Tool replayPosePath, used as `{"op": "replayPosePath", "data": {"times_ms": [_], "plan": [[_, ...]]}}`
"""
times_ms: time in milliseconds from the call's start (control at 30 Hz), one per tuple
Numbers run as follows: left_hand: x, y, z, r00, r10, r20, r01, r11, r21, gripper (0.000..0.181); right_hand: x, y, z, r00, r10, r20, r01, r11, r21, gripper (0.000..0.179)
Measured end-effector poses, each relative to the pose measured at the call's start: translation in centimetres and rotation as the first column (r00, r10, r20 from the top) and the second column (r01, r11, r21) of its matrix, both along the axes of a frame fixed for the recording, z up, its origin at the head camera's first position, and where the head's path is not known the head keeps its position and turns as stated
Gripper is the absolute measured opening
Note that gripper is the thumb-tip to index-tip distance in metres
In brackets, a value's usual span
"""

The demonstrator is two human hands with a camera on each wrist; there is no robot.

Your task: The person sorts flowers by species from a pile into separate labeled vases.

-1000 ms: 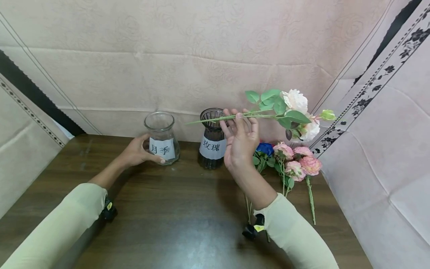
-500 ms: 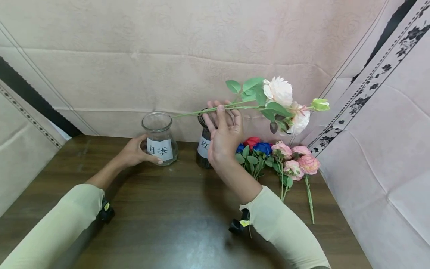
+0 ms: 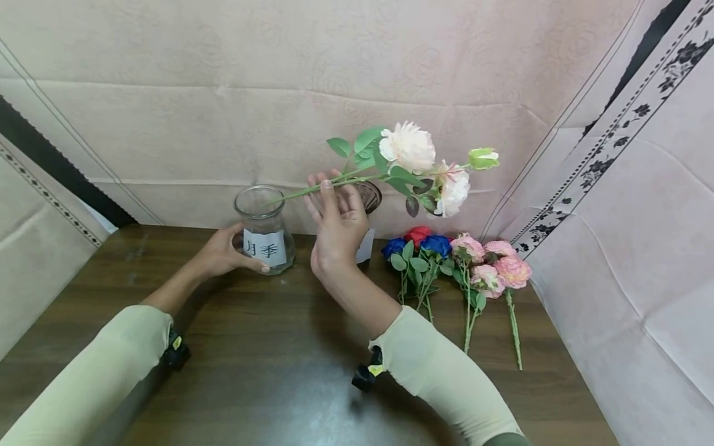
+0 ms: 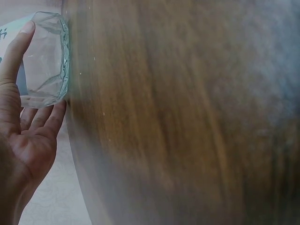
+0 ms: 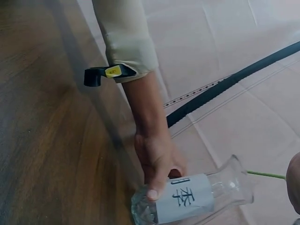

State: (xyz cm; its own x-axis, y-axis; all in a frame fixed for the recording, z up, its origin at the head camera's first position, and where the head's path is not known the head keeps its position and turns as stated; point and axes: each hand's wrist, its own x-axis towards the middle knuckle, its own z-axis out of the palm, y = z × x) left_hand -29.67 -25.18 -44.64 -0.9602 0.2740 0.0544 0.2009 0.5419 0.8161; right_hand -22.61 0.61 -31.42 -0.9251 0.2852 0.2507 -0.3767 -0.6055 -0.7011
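Observation:
My left hand point(image 3: 225, 251) grips the lower side of a clear glass vase point(image 3: 263, 232) that bears a white paper label; in the left wrist view the thumb point(image 4: 18, 51) lies along the label. Pinched between the thumb and fingers of my right hand point(image 3: 337, 232) is a stem of artificial white flowers point(image 3: 409, 147) with green leaves and a bud. The stem points left, and its cut end overlaps the clear vase's mouth. In the right wrist view the green stem point(image 5: 266, 175) shows right at the vase rim. A dark ribbed vase point(image 3: 369, 197) stands mostly hidden behind my right hand.
Red and blue artificial flowers point(image 3: 435, 245) lie on the wooden table point(image 3: 251, 371) at right, beside pink ones point(image 3: 513, 272) with their stems toward me. A pale cloth backdrop point(image 3: 223, 136) rises behind the table, and more cloth hangs at both sides.
My right hand has carried the white flowers leftward, past the dark vase, bringing the stem end to the clear vase's mouth. My left hand has kept its grip on the vase.

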Motion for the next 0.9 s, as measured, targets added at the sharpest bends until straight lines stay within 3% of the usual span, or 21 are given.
{"op": "replayPosePath", "data": {"times_ms": [467,667,800,900], "plan": [[-0.1,0.0,0.0,1.0,0.0,-0.015,0.0,1.0,-0.022,0.108,-1.0,-2.2,-2.9,1.0,0.014,0.01,-0.015,0.993,0.121,0.029],[-0.1,0.2,0.2,1.0,0.002,-0.005,-0.003,1.0,-0.025,0.11,-1.3,-3.2,-2.9,1.0,-0.002,-0.024,0.006,0.985,0.173,0.029],[-0.2,0.1,0.1,1.0,0.008,0.004,-0.008,1.0,-0.025,0.108,-1.9,-3.8,-2.9,0.998,-0.056,-0.007,0.056,0.954,0.294,0.027],[-0.2,0.1,0.0,1.0,0.006,0.008,-0.006,1.0,-0.021,0.106,-2.2,-3.9,-3.5,0.994,-0.105,0.034,0.078,0.889,0.45,0.031]]}}
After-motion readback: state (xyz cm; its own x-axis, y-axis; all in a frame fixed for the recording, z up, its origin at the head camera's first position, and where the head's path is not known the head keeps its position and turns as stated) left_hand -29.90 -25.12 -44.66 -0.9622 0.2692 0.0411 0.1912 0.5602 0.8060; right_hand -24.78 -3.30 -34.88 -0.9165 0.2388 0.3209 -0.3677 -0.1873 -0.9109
